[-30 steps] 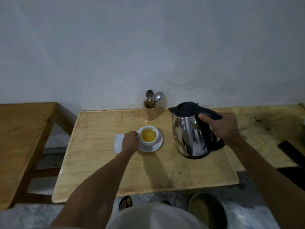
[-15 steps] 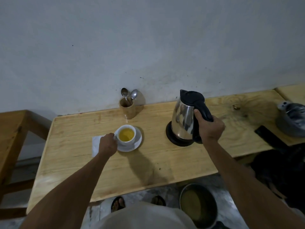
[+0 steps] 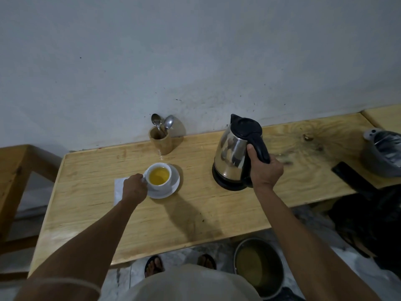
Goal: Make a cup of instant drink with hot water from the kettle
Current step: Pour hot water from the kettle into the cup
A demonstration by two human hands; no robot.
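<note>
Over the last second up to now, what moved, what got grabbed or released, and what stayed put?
The kettle, carried upright above the table a second ago, has been moved right and set down on its black base; the right hand still grips its handle. Nothing was released. The left hand stays at the white cup of yellow drink on its saucer; the spoon holder and napkin are unmoved.

hands (image 3: 266,170) grip kettle (image 3: 236,153) — cup (image 3: 159,177)

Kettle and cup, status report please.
Right hand gripping kettle handle, kettle upright on table. Left hand at cup, yellow drink inside. Nothing between them.
</note>
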